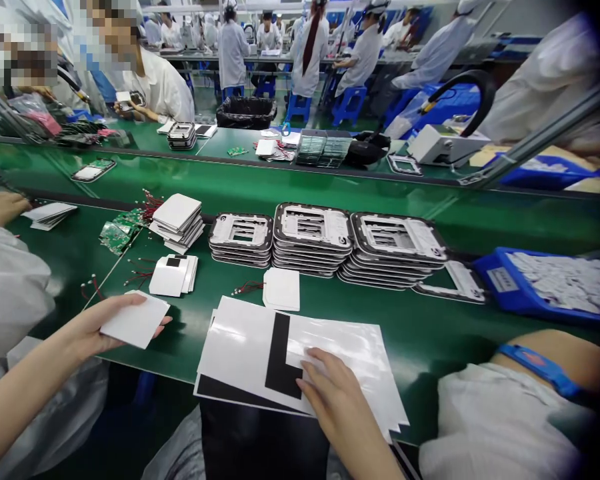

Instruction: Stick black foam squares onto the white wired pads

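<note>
A white square panel point(136, 319) lies in my left hand point(103, 323), thumb on top and fingers beneath. My right hand point(333, 387) rests on large glossy white sheets point(240, 333) at the table's front edge, fingers slightly apart beside a black patch point(279, 353). Whether its fingertips pinch a sheet edge is too small to tell. Just beyond the sheets lies one white panel point(282, 289) with red wires. A few panels point(173, 275), one with a black patch, sit behind my left hand, and a taller stack of white panels point(177, 217) stands farther back.
Several black-rimmed frames form three stacks point(243, 233), point(313, 233), point(395, 247). A blue bin point(503, 280) of white parts is at the right, green circuit boards point(119, 232) at the left. Co-workers' sleeves point(10, 293) flank both sides.
</note>
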The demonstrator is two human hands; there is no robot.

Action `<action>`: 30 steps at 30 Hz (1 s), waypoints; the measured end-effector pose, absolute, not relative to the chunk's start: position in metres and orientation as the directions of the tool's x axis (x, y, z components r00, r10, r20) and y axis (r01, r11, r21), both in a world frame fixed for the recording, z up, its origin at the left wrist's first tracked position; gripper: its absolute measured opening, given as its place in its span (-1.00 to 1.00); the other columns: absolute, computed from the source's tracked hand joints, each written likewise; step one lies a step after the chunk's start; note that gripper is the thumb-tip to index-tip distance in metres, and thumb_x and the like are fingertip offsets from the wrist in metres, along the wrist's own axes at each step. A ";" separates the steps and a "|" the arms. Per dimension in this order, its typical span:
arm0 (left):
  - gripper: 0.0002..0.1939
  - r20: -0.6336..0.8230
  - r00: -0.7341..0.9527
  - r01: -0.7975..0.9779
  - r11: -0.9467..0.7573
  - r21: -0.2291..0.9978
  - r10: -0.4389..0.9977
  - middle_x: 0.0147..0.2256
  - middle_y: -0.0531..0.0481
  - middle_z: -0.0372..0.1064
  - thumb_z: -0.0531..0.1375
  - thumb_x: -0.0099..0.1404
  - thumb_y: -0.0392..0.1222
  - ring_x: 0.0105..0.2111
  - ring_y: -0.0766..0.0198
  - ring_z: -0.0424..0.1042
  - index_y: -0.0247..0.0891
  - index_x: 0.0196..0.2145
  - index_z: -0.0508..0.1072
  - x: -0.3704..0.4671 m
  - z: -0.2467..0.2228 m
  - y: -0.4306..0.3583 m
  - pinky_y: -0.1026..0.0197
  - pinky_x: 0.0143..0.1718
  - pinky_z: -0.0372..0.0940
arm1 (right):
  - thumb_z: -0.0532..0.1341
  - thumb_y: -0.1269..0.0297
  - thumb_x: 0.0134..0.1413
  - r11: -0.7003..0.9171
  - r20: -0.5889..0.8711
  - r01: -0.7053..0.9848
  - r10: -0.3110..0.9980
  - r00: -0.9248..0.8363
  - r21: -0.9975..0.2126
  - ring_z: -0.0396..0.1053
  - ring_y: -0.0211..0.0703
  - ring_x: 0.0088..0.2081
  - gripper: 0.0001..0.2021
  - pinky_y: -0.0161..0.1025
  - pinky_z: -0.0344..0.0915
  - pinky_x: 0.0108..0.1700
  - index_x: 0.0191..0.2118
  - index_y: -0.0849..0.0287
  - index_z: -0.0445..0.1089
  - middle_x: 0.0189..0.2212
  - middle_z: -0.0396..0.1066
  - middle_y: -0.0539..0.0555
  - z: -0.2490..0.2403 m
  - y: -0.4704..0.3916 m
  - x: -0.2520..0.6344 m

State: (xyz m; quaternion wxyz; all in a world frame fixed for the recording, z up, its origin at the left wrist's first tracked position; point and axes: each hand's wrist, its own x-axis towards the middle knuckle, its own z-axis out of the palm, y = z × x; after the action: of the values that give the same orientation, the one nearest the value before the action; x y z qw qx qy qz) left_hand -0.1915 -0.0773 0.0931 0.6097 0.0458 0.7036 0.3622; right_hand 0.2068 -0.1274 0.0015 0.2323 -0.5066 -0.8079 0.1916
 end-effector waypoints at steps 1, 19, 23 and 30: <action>-0.58 -0.819 -0.261 -0.374 0.729 0.574 0.511 -0.23 -0.33 0.56 0.13 0.32 -0.24 -0.18 -0.08 0.55 -0.47 0.08 0.23 -0.188 0.094 -0.082 -0.01 -0.20 0.47 | 0.13 0.36 0.25 0.426 0.194 0.737 0.903 -0.384 -0.525 0.32 0.10 0.04 -0.82 0.05 0.35 0.00 -0.10 0.14 0.44 0.03 0.36 0.23 0.000 -0.129 0.206; -0.32 -0.532 0.102 -0.780 0.400 0.482 0.841 -0.11 -0.12 0.51 0.18 0.08 -0.42 -0.10 -0.03 0.53 -0.13 0.16 0.15 0.049 0.030 -0.075 -0.11 -0.03 0.39 | 0.23 0.50 -0.01 0.030 -0.067 0.743 0.993 -0.100 -0.668 0.27 0.04 -0.20 -0.83 0.08 0.18 -0.07 -0.49 0.10 0.49 -0.34 0.29 0.08 0.011 -0.115 0.183; -0.35 -0.506 0.121 -0.780 0.397 0.484 0.854 0.01 -0.09 0.44 0.17 0.10 -0.42 -0.09 -0.03 0.52 -0.09 0.13 0.17 0.045 0.023 -0.072 -0.13 -0.02 0.39 | 0.16 0.52 0.05 0.003 -0.097 0.704 0.990 -0.102 -0.710 0.26 0.02 -0.17 -0.82 0.09 0.11 -0.01 -0.46 0.12 0.40 -0.32 0.29 0.06 0.010 -0.118 0.181; -0.36 -0.519 0.143 -0.755 0.432 0.494 0.843 -0.01 -0.07 0.46 0.19 0.11 -0.43 -0.07 -0.02 0.51 -0.08 0.12 0.17 0.040 0.023 -0.074 -0.10 0.00 0.38 | 0.17 0.51 0.09 0.010 -0.059 0.547 0.992 -0.109 -0.837 0.21 -0.01 -0.09 -0.81 0.04 0.03 0.04 -0.46 0.10 0.40 -0.25 0.27 0.04 0.008 -0.126 0.189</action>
State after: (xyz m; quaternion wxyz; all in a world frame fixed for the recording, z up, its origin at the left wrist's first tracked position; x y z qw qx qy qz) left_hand 0.0399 -0.0743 0.0235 0.7537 0.0575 0.3845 0.5299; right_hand 0.1888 -0.1257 0.0076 0.2990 -0.5967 -0.6448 0.3726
